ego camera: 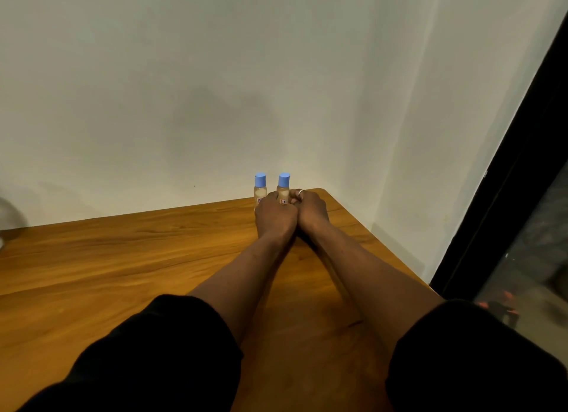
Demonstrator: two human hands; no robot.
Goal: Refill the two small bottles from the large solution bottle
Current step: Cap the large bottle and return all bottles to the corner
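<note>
Side by side at the far corner of a wooden table (129, 258), two small bottles (260, 187) with blue caps (284, 179) stand upright against a pale wall (215, 73), both caps on. A person reaches forward with both arms, black sleeves (159, 356) pushed back. Their left hand (274, 216) curls around the lower part of the two bottles, fingers wrapped close, while the right hand (312, 210), a ring (301, 192) on one finger, closes in against the right-hand bottle; whether those fingers truly grip it cannot be told. Judging by the paired hold, the bottles are being gathered together, probably to bring them nearer for uncapping. Count: two small bottles, two caps, two hands. No large solution bottle can be made out; only a blurred clear shape (9, 218) shows at the left edge.
</note>
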